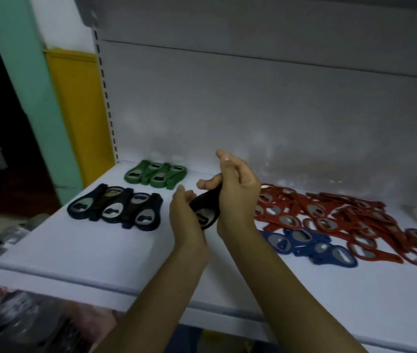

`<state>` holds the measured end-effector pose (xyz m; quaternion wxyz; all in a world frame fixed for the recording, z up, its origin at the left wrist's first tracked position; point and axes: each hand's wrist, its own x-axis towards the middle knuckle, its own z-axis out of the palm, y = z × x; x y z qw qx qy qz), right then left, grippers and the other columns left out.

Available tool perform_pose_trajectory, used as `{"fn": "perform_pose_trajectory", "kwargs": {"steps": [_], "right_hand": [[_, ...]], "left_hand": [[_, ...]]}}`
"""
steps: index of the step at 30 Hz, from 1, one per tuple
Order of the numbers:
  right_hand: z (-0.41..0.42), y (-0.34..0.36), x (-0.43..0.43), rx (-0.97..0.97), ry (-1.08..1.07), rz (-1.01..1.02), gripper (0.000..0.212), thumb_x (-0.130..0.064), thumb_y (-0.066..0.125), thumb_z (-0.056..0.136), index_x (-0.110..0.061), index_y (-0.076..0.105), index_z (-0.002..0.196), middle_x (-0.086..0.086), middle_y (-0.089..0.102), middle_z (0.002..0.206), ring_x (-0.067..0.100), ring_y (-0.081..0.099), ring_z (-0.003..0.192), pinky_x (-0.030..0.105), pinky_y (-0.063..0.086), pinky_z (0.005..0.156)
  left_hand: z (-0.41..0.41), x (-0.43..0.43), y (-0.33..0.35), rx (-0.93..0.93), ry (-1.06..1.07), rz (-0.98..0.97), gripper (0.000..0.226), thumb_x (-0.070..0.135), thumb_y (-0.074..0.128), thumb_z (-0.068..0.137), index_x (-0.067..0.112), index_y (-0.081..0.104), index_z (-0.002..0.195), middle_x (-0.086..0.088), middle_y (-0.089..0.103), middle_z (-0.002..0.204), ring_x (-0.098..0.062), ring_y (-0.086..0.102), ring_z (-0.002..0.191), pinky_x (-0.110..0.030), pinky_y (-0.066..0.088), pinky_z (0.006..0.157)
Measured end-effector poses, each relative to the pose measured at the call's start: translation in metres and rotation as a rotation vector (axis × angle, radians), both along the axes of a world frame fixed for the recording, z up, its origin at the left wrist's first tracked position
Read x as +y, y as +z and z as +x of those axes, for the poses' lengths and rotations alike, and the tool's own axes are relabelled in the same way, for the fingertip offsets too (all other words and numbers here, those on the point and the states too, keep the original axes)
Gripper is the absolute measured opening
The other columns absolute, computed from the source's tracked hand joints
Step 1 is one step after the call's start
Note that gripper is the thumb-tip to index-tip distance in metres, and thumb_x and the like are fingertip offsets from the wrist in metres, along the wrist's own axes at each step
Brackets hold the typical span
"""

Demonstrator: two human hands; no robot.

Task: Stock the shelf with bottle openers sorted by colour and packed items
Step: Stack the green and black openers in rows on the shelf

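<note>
A black bottle opener is held between both hands above the middle of the white shelf. My left hand cups its lower end, and my right hand grips its upper end. A row of black openers lies at the left front, with a small group of green openers behind it. To the right of my hands lies a loose heap of red openers, and a few blue openers lie in front of that heap.
The shelf's white back panel rises behind the openers. A slotted upright and a yellow panel stand at the left. Packed goods in plastic lie below the shelf's front edge at the lower left.
</note>
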<state>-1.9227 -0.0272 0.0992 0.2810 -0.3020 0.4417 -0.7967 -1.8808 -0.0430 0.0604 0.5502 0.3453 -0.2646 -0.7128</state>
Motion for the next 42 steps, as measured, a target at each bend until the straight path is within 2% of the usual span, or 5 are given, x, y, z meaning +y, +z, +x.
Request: {"fn": "perform_pose_trajectory", "kwargs": {"steps": [4,9,18,31,42], "right_hand": [[0.022,-0.004,-0.008,-0.129,0.110,0.070,0.020,-0.026,0.063,0.091,-0.014,0.070,0.077,0.002,0.052,0.043,0.018,0.057,0.041,0.026,0.052,0.051],[0.006,0.008,-0.024,-0.319,0.106,0.153,0.022,-0.026,0.056,0.095,-0.009,0.064,0.085,-0.002,0.051,0.040,0.013,0.065,0.051,0.027,0.054,0.065],[-0.032,0.000,-0.004,0.527,0.433,0.196,0.026,-0.021,0.071,0.075,-0.019,0.068,0.101,-0.001,0.075,0.091,0.010,0.070,0.083,0.019,0.054,0.068],[-0.019,-0.059,-0.040,1.676,-0.058,0.017,0.029,-0.009,0.073,0.077,-0.002,0.070,0.105,0.016,0.073,0.087,0.030,0.070,0.073,0.040,0.058,0.061],[-0.030,-0.060,-0.040,1.727,0.339,-0.007,0.030,-0.010,0.074,0.075,-0.002,0.072,0.105,0.012,0.071,0.106,0.026,0.070,0.095,0.039,0.058,0.082]], "left_hand": [[0.021,-0.005,0.007,0.100,0.008,0.013,0.047,0.041,0.034,0.099,0.013,0.064,0.077,-0.002,0.072,0.073,-0.020,0.067,0.078,-0.036,0.053,0.077],[0.048,0.005,-0.018,-0.621,-0.035,-0.731,0.011,0.045,0.049,0.092,0.035,0.053,0.095,0.020,0.067,0.086,-0.003,0.066,0.068,-0.027,0.056,0.063],[0.073,-0.024,-0.010,-0.433,-0.202,-0.609,0.021,0.026,0.046,0.096,0.012,0.052,0.111,-0.003,0.069,0.087,-0.014,0.063,0.055,-0.023,0.047,0.047],[0.145,-0.059,-0.043,-1.581,-0.237,-1.349,0.066,0.055,0.034,0.092,0.010,0.040,0.141,-0.003,0.039,0.147,-0.016,0.033,0.138,-0.029,0.015,0.115],[0.136,-0.065,-0.040,-1.604,-0.126,-1.455,0.047,0.039,0.063,0.085,0.005,0.064,0.117,-0.010,0.065,0.119,-0.023,0.059,0.114,-0.046,0.036,0.107]]}}
